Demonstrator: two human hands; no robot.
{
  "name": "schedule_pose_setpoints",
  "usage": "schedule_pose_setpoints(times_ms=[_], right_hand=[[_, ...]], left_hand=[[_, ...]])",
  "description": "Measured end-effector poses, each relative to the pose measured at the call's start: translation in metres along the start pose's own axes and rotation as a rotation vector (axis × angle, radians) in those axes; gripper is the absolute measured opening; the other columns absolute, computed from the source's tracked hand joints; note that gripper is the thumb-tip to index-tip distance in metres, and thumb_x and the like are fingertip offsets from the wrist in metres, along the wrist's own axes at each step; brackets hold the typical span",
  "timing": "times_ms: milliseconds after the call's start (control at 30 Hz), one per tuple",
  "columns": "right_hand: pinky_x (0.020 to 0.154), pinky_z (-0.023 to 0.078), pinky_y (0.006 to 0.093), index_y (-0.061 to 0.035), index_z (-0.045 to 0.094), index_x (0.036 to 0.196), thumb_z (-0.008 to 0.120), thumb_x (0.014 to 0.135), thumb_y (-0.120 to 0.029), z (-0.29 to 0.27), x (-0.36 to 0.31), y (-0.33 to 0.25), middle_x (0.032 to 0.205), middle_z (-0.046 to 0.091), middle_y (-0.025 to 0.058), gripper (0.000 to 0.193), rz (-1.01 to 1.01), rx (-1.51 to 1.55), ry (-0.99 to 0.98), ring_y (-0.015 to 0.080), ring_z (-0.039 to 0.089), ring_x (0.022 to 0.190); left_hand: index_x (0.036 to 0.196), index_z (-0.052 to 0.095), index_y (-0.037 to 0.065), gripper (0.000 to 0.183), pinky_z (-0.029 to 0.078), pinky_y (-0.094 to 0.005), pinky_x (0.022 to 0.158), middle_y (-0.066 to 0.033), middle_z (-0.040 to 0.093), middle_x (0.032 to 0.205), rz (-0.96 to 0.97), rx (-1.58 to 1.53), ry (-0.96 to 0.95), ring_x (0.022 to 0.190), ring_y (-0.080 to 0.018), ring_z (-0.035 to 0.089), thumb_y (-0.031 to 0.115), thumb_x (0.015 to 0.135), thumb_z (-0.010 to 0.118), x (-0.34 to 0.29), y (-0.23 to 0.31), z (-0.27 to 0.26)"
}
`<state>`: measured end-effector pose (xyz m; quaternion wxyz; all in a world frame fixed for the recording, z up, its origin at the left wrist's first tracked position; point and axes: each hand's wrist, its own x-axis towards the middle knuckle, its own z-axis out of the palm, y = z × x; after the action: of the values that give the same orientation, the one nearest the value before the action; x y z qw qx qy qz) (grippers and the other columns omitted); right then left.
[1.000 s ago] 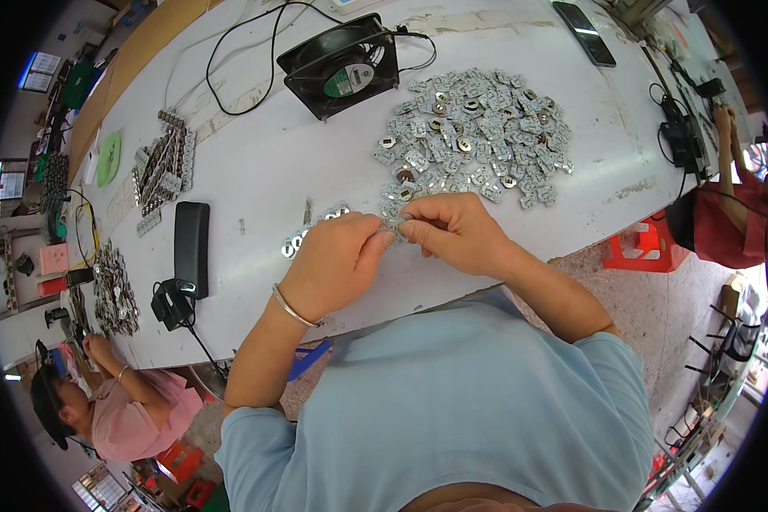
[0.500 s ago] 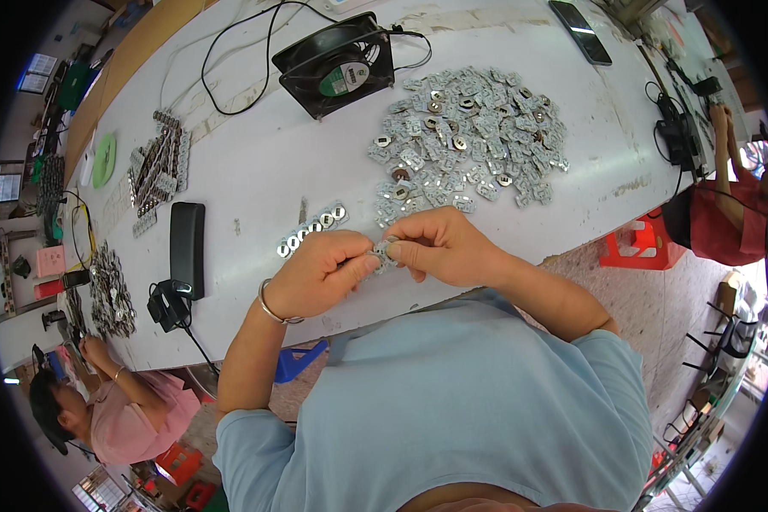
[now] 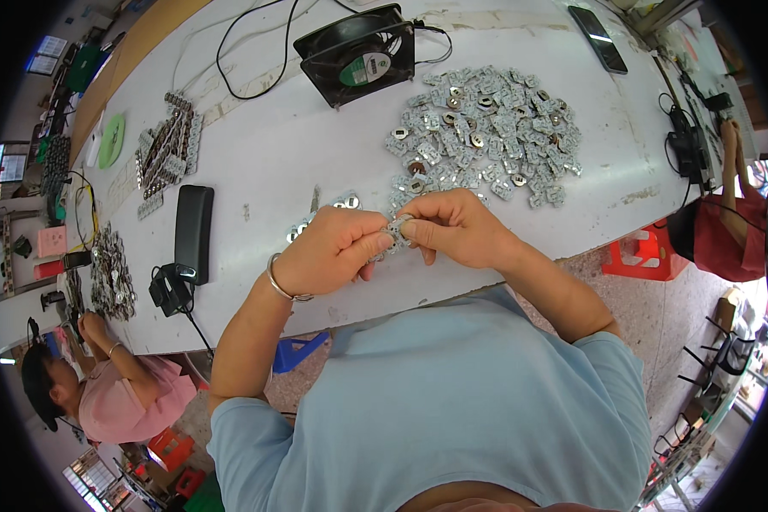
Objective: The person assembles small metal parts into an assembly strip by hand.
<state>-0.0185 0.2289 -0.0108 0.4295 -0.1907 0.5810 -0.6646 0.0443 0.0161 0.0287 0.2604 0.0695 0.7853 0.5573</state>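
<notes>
Between my two hands is a small silvery metal part [image 3: 394, 232], pinched from both sides near the table's front edge. My left hand [image 3: 337, 247], with a bangle at the wrist, grips it between thumb and bent fingers. From the other side my right hand [image 3: 456, 230] holds it with thumb and forefinger. Its exact kind is too small to tell. A strip of small parts with round shiny faces [image 3: 347, 201] lies just beyond my left hand, partly hidden by it. Past my right hand spreads a large heap of loose small metal parts [image 3: 495, 128].
A black square fan [image 3: 354, 60] stands behind the strip. At left lie a long black case [image 3: 194, 235], a black adapter [image 3: 171, 290] and stacked metal strips [image 3: 169, 149]. A phone [image 3: 597, 40] rests far right. Co-workers sit at the left, in pink [image 3: 132, 397], and at the right, in red [image 3: 725, 230].
The view has shifted slightly, so the table things appear moved right and a little up. My left hand now covers more of the strip. Both hands still pinch the small part.
</notes>
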Motion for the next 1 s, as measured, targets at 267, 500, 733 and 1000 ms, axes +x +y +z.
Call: schedule_pose_setpoints(times_ms=[267, 500, 733, 1000], right_hand=[[0.054, 0.046, 0.0227, 0.0001, 0.066, 0.089, 0.06, 0.093, -0.014, -0.003, 0.003, 0.0, 0.071, 0.061, -0.0001, 0.016, 0.013, -0.013, -0.036, 0.0071, 0.058, 0.058], [0.057, 0.045, 0.0228, -0.0006, 0.067, 0.088, 0.06, 0.093, -0.015, -0.006, 0.012, -0.014, 0.071, 0.061, -0.0001, 0.017, 0.002, -0.028, -0.065, 0.0071, 0.057, 0.059], [0.058, 0.048, 0.0221, -0.0002, 0.067, 0.095, 0.06, 0.096, -0.017, -0.013, 0.016, -0.021, 0.078, 0.063, 0.0015, 0.018, 0.037, -0.025, -0.132, 0.0076, 0.057, 0.063], [0.057, 0.048, 0.0222, -0.0008, 0.067, 0.095, 0.06, 0.096, -0.019, -0.012, 0.02, -0.025, 0.077, 0.063, 0.0019, 0.02, 0.021, 0.077, -0.16, 0.0073, 0.057, 0.061]], left_hand=[[0.079, 0.059, 0.0, 0.025, 0.049, -0.0231, 0.049, -0.0014, 0.058, 0.065, 0.01, -0.035, -0.025, 0.055, -0.0081, 0.06, 0.015, 0.098, 0.054, 0.002, 0.0, -0.004], [0.083, 0.063, -0.001, 0.021, 0.049, -0.0234, 0.056, -0.0026, 0.06, 0.07, 0.029, -0.176, -0.027, 0.061, -0.0092, 0.061, 0.014, 0.097, 0.056, 0.002, -0.001, -0.015], [0.091, 0.065, 0.0, 0.02, 0.051, -0.0226, 0.058, -0.0016, 0.061, 0.073, 0.061, -0.228, -0.056, 0.063, -0.0075, 0.061, 0.017, 0.097, 0.057, 0.004, -0.003, -0.022], [0.105, 0.064, -0.003, 0.018, 0.049, -0.0245, 0.059, -0.0034, 0.064, 0.08, 0.254, -0.163, 0.09, 0.066, -0.0088, 0.059, 0.01, 0.098, 0.053, 0.008, -0.012, -0.026]])
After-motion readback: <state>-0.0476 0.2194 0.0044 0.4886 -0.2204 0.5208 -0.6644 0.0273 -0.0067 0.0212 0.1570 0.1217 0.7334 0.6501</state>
